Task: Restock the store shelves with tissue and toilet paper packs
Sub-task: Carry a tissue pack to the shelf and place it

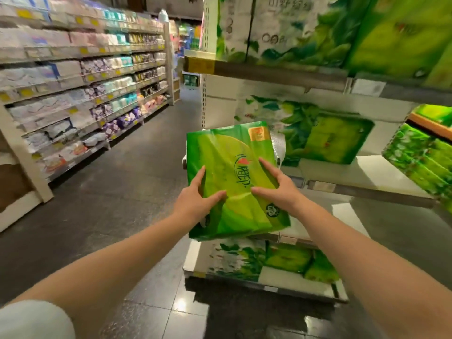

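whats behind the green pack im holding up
Behind the green pack, held by the left hand and right hand, is the shelf unit's end: a shelf edge shows right of it. What's directly behind is covered.

Green tissue pack (234, 182) under the fingers (266, 166): red-green logo w/ Chinese chars, unreadable. Round badge nearer wrist: "011"?

Bright store light glares off the floor (181, 304); edges blur and bend
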